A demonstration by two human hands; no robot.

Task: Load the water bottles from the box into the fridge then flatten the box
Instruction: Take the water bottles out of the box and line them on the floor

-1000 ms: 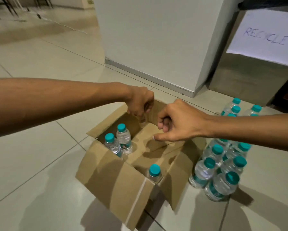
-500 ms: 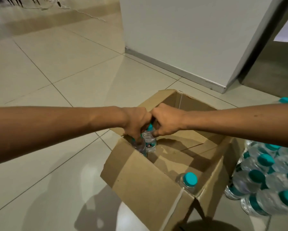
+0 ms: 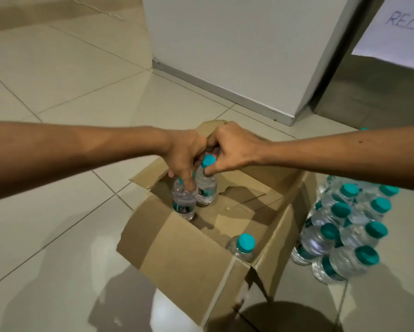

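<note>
An open brown cardboard box (image 3: pixel 177 255) sits on the tiled floor. Inside its far left corner stand two clear water bottles with teal caps. My left hand (image 3: pixel 184 156) grips the top of the nearer bottle (image 3: pixel 184 204), hiding its cap. My right hand (image 3: pixel 232 149) pinches the neck of the farther bottle (image 3: pixel 207 188) just under its cap. A third bottle (image 3: pixel 243 246) stands alone in the box's near right corner. The white fridge (image 3: pixel 237 44) stands behind the box, its door not visible.
A cluster of several teal-capped bottles (image 3: pixel 345 231) stands on the floor right of the box. A grey bin (image 3: pixel 368 92) with a handwritten paper sign (image 3: pixel 397 29) stands at the right of the fridge. Bare tiles stretch to the left.
Both hands came down from above the box onto the two corner bottles and now grip them. The bottles appear slightly raised. The camera moved closer.
</note>
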